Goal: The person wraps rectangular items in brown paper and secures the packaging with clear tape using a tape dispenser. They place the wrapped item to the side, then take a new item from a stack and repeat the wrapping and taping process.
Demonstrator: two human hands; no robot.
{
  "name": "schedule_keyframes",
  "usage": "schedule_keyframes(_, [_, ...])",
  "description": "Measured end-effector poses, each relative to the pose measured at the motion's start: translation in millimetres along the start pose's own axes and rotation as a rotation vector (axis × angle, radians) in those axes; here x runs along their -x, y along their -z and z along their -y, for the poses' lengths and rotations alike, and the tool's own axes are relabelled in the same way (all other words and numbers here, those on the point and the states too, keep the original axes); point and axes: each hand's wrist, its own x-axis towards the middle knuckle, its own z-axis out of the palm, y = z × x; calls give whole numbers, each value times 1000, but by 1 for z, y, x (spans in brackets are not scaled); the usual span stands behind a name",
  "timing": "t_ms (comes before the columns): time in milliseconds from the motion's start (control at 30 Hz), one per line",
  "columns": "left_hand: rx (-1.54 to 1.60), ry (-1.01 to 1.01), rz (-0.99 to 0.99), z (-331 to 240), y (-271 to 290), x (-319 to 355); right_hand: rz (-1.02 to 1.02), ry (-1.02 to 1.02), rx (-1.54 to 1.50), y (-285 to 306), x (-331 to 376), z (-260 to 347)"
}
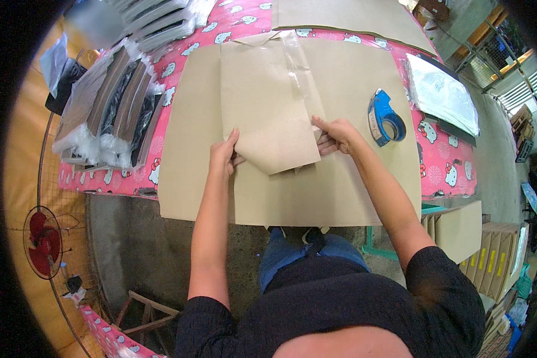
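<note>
A folded piece of brown kraft paper [265,101] lies before me, its near end slanting to a point and its near edge partly raised. Clear tape [295,59] runs down its far right part. My left hand [224,156] grips the left edge, thumb on top and fingertips tucked beneath. At the right edge, my right hand [338,136] pinches the paper the same way. Whatever may lie inside the fold is hidden. Under it spreads a large flat brown sheet [188,113]. A blue tape dispenser [375,122] rests on that sheet, right of my right hand.
Plastic-wrapped stacks of dark and brown pieces [116,101] fill the table's left side. A white plastic-wrapped pack [441,92] sits at the right. The table wears a pink patterned cover [435,173]. Below left stands a red fan [43,244]; brown packages [489,256] stand lower right.
</note>
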Motion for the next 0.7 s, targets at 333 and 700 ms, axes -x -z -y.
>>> schedule_keyframes(333, [43, 19, -39, -3, -7, 1, -78, 323, -571, -23, -22, -39])
schedule_keyframes(700, [-502, 73, 559, 36, -5, 133, 535, 408, 727, -32, 100, -63])
